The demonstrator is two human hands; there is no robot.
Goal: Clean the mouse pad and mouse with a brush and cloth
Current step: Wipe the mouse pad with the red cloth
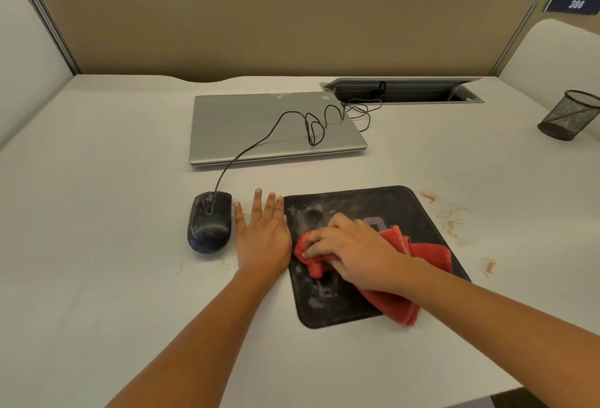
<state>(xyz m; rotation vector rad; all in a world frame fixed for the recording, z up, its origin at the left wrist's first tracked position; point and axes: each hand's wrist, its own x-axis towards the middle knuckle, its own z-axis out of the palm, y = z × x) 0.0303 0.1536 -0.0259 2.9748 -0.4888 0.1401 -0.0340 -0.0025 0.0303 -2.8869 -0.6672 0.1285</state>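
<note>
A black mouse pad [383, 206] with pale dusty smears lies on the white desk. My right hand [354, 250] presses a crumpled red cloth [422, 253] onto the pad's left half. My left hand [263, 235] lies flat on the desk with fingers spread, against the pad's left edge. A dusty black wired mouse [209, 221] sits just left of that hand, not touched. No brush is in view.
A closed silver laptop [246, 125] lies behind, with the mouse cable [308, 125] looped over it into a desk cable slot [402, 92]. A black mesh pen cup [571, 115] stands far right. Reddish dust specks [449, 217] lie right of the pad. Partition walls enclose the desk.
</note>
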